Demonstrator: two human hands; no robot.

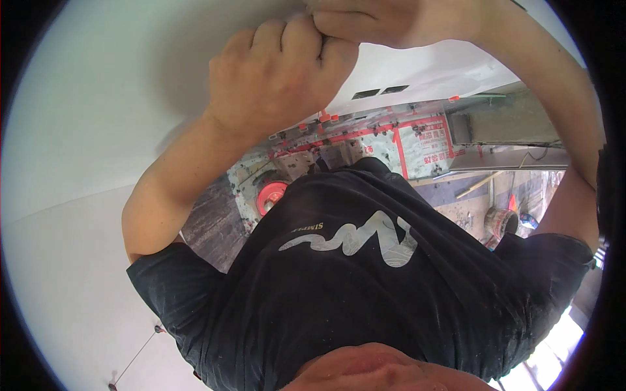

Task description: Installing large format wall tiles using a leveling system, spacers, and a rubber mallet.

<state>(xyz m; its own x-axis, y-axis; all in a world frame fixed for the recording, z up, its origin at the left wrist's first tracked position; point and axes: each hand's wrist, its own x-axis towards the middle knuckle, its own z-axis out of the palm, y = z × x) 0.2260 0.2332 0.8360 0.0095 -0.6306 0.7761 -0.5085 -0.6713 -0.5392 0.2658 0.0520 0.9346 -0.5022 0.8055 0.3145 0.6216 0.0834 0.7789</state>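
Observation:
Both my arms are raised, and the hands meet at the top of the view against a smooth white surface. My left hand (277, 75) is closed, its back and knuckles towards me and its thumb side against the other hand. Just right of it, my right hand (368, 21) is also closed, fingers curled, and partly cut off by the upper edge. Whatever the fists grip, if anything, is hidden behind the fingers. A soft shadow of the hands falls on the white surface (85, 91).
Red-and-white printed sheeting (424, 146) lies below, spotted with dark marks. A round red object (270, 195) sits left of my dark shirt (339, 293). To the right are a bucket (501, 223) and a wooden stick (479, 185). Two dark rectangular openings (366, 94) break the white surface.

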